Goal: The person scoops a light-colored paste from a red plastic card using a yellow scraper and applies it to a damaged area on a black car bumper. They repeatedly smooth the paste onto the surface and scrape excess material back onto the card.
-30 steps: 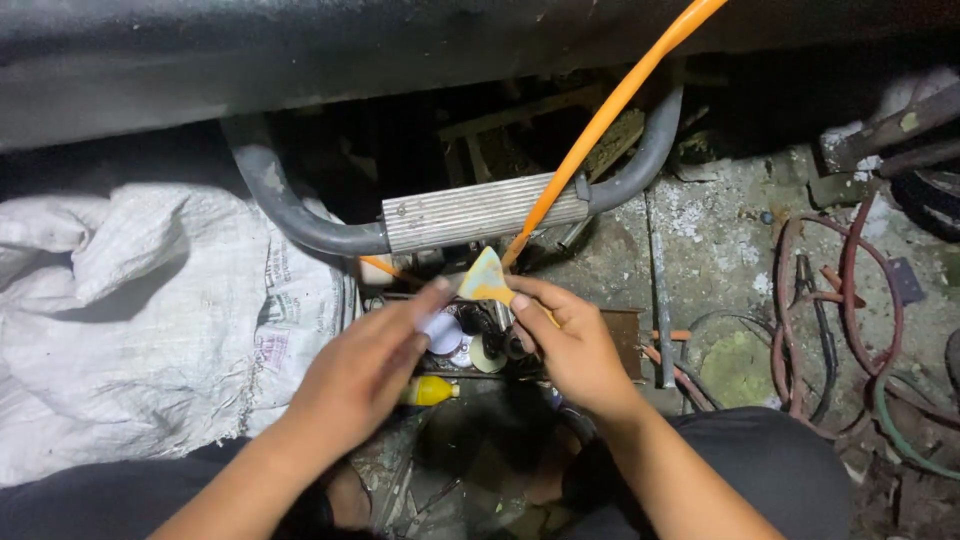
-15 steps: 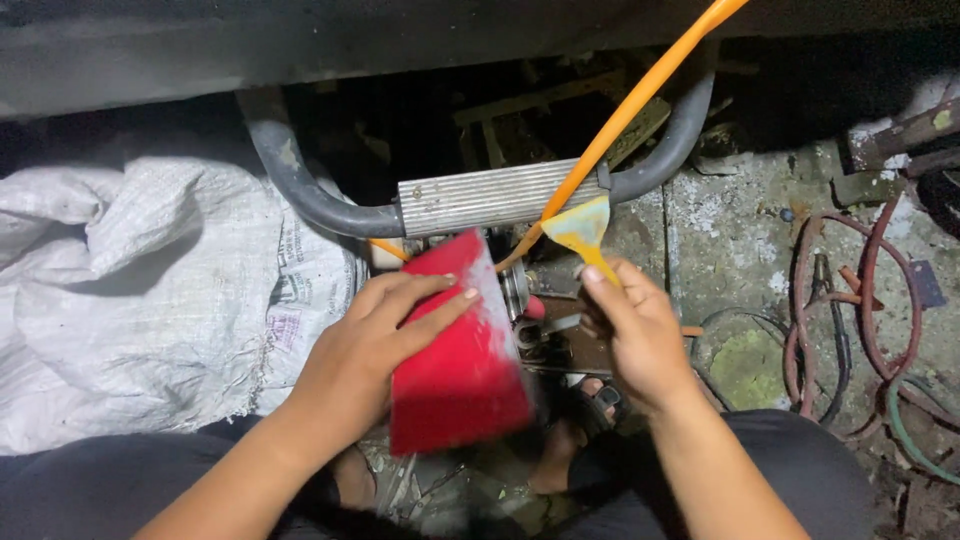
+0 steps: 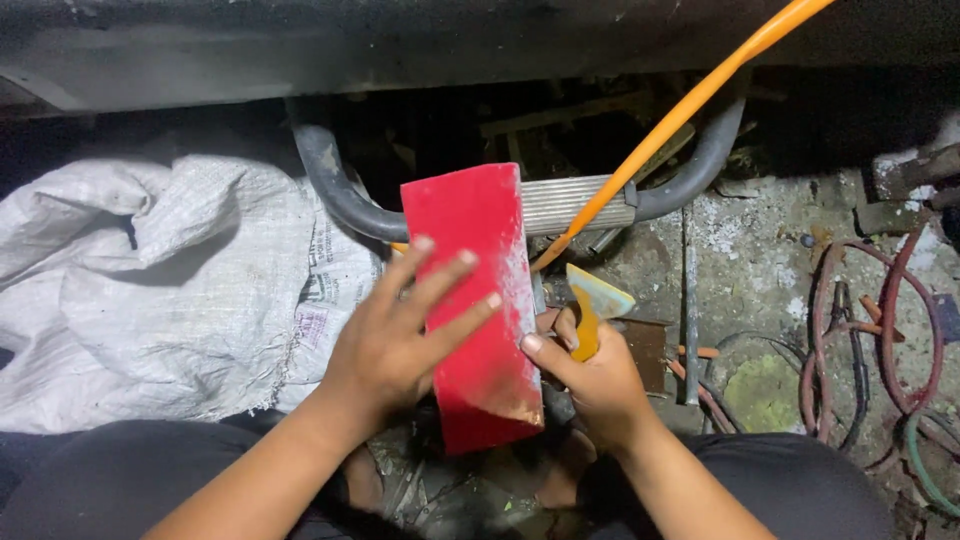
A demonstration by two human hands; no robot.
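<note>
My left hand (image 3: 400, 335) lies flat against a red rectangular board (image 3: 480, 300), fingers spread over its left side, and holds it up on a slant. My right hand (image 3: 595, 375) grips a yellow scraper (image 3: 590, 305) by its handle, blade up, and its fingertips touch the board's right edge. Behind the board a ribbed metal bar (image 3: 575, 205) with curved grey tube ends (image 3: 330, 190) stands in front of me. An orange hose (image 3: 680, 115) runs diagonally across it. The small parts under the board are hidden.
A crumpled white woven sack (image 3: 150, 290) fills the left. Dirty concrete floor (image 3: 750, 270) lies to the right, with coiled red and green hoses (image 3: 880, 340) and metal scraps. My dark trousers (image 3: 130, 480) frame the bottom. A dark overhang (image 3: 400, 40) spans the top.
My left hand has raised the red board higher and more upright in front of the ribbed bar. My right hand has dropped with the scraper toward the board's right edge.
</note>
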